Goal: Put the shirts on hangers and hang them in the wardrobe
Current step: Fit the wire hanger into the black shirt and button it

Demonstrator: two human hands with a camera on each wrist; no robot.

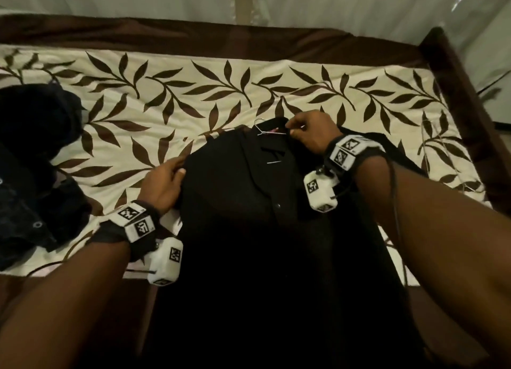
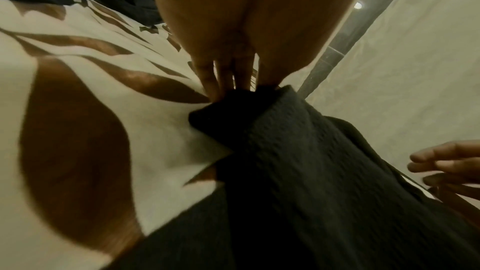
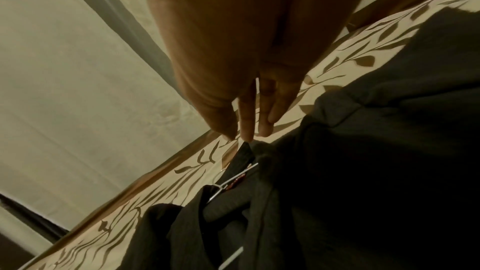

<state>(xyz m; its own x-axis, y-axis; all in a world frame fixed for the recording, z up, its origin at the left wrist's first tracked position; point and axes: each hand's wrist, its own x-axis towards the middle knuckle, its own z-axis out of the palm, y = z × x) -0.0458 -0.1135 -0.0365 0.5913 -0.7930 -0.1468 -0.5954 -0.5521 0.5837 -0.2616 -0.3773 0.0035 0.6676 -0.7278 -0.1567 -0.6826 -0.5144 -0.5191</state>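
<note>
A black button-front shirt (image 1: 265,202) lies flat near the bed's near edge, its tail hanging over, probably so the thin silver wire hanger (image 1: 262,129) can be seated in the collar. The left hand (image 1: 163,183) grips the shirt's shoulder, fingers curled on the cloth, seemingly to steady it. The right hand (image 1: 309,133) pinches the collar beside the hook. A cream bedspread with brown leaves (image 1: 193,92) covers the bed; dark clothes (image 1: 33,158) heap at its left edge. Pale walls stand beyond.
</note>
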